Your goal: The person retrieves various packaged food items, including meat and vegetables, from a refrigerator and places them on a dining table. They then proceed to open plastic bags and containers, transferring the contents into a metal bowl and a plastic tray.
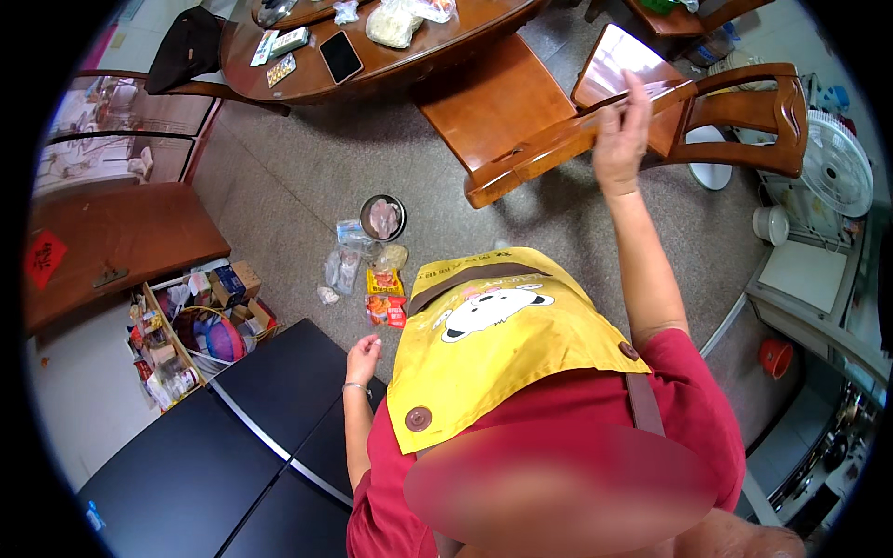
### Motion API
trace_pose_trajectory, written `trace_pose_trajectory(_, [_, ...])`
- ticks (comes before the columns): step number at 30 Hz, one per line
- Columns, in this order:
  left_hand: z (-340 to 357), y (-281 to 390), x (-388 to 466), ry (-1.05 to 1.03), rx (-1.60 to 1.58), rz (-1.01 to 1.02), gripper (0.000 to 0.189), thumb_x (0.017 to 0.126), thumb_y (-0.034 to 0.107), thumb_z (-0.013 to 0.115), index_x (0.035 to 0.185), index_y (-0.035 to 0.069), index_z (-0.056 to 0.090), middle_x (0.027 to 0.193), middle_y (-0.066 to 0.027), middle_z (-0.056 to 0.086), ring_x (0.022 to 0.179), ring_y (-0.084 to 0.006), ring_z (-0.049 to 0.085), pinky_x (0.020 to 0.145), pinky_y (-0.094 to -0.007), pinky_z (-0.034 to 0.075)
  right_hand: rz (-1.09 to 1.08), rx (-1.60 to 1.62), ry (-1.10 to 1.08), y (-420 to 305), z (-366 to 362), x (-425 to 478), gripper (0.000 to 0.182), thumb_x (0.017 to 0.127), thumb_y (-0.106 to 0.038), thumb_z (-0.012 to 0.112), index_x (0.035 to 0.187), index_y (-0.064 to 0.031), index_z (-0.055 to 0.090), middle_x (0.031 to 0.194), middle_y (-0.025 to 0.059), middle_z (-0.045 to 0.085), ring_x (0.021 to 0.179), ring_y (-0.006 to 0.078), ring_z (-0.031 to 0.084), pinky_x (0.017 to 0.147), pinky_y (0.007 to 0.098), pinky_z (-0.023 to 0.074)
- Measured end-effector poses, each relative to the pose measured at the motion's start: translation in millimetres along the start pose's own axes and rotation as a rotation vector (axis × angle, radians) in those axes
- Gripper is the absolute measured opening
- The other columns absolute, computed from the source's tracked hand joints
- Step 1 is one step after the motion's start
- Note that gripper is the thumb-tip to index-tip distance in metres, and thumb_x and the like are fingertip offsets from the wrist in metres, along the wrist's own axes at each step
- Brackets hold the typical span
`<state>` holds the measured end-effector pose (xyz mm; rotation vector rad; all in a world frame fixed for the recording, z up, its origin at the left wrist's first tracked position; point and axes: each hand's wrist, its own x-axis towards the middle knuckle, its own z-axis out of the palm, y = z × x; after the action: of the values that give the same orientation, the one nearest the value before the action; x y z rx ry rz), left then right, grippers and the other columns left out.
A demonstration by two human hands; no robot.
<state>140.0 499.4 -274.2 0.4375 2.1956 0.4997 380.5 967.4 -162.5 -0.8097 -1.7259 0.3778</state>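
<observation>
My right hand [623, 143] is stretched forward beside the back of a wooden chair [537, 157], fingers extended, holding nothing; whether it touches the chair I cannot tell. Low at my left side, my left hand [364, 357] hangs with loosely curled fingers and nothing visible in it. A metal bowl [364, 206] of pale pink raw meat [384, 218] stands on the floor ahead. Beside it lie a yellow packet [384, 282], a red-and-orange packet [386, 310], clear plastic bags [342, 269], a bag of pale yellowish food [392, 257] and a small white bundle [327, 295].
A wooden table [425, 52] ahead bears a phone [341, 57], a blister pack [281, 70] and bags. More wooden chairs [743, 115] stand at right, near a white fan [834, 167] and red bucket [774, 358]. A black cabinet [188, 457] and filled drawer [171, 324] are left.
</observation>
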Motion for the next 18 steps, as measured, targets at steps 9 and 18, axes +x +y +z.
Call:
trace_pose_trajectory(9, [42,-71,7,-0.041,-0.317,-0.077,0.030,0.082,0.021,0.055,0.103,0.001,0.056,0.080,-0.0047,0.061,0.065,-0.0115,0.058,0.058,-0.0240,0.046,-0.102,-0.133,0.011,10,12,0,0.042,0.085,-0.034,0.045,0.112,-0.0015,0.049,0.092,0.0063,0.061,0.083,0.0245,0.056,0.077,0.0346,0.0394])
trace_pose_trajectory(18, [32,-69,14,-0.050,-0.343,-0.286,0.027,0.084,0.028,0.052,0.103,0.009,0.054,0.082,0.0001,0.059,0.064,-0.0102,0.055,0.052,-0.0230,0.041,-0.040,-0.039,-0.062,25,13,24,0.039,0.085,-0.015,0.047,0.119,0.0008,0.040,0.092,0.0093,0.060,0.079,0.0182,0.057,0.071,0.0287,0.0451])
